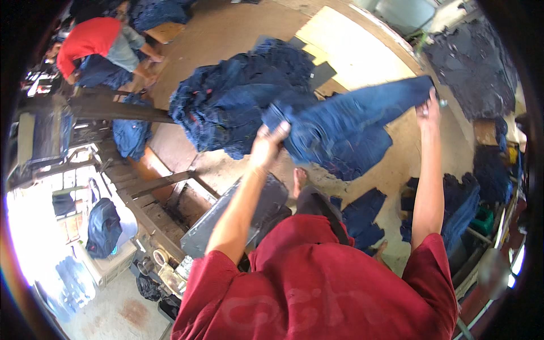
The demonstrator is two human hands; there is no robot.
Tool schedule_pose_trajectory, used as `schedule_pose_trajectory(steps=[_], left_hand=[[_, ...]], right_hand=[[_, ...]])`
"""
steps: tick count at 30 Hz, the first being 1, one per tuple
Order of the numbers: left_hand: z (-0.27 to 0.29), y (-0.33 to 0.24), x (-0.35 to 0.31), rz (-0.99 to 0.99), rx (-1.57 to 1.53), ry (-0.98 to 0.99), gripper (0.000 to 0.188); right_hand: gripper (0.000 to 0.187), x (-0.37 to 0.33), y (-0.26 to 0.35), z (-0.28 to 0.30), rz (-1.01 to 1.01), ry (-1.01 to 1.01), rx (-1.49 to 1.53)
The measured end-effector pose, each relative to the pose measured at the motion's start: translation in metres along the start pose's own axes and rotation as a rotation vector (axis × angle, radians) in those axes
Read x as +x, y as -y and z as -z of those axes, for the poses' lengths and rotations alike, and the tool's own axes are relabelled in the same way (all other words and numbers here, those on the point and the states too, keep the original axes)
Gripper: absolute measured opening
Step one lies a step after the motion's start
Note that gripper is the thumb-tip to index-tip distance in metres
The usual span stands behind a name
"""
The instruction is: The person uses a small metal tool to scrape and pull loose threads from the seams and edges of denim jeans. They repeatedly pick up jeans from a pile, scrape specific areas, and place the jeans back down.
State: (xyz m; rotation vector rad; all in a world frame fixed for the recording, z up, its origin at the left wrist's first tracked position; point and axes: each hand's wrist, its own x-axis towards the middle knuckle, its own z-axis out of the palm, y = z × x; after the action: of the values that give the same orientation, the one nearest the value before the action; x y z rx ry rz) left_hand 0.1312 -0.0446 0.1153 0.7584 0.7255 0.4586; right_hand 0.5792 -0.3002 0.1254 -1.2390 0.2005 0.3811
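A pair of dark blue jeans (351, 110) is stretched out in the air between my two hands. My left hand (267, 144) is closed on its bunched left end, the thumb lying over the cloth. At the far right end, my right hand (429, 107) grips the narrow tip of the garment with the arm held out. Behind and below the jeans lies a big heap of dark blue denim (232, 96) on the floor. Part of that heap is hidden by the jeans I hold.
Folded jeans (362, 218) lie near my feet, with more denim (453, 204) at the right. A dark pile of clothes (476, 62) lies far right, by a pale sheet (351, 48). A dark bench (238, 215) stands at my left. Far left, a person in red (90, 42) bends over denim.
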Motion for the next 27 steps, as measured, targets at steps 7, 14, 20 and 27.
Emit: schedule_pose_trajectory(steps=[7,14,20,27], left_hand=[[0.119,-0.108,0.059,-0.172,0.372,-0.378,0.05],[0.279,-0.114,0.025,-0.652,1.719,-0.599,0.089],[0.357,-0.049,0.057,0.023,1.976,0.014,0.104],[0.321,-0.079,0.081,0.333,2.237,0.046,0.115]], right_hand=[[0.038,0.032,-0.069,0.01,-0.153,0.244,-0.399],[0.054,-0.035,-0.309,0.095,0.032,0.467,-1.603],[0.075,-0.101,-0.406,0.147,0.012,0.541,-2.085],[0.044,-0.093,-0.394,0.177,0.273,0.479,-1.83]])
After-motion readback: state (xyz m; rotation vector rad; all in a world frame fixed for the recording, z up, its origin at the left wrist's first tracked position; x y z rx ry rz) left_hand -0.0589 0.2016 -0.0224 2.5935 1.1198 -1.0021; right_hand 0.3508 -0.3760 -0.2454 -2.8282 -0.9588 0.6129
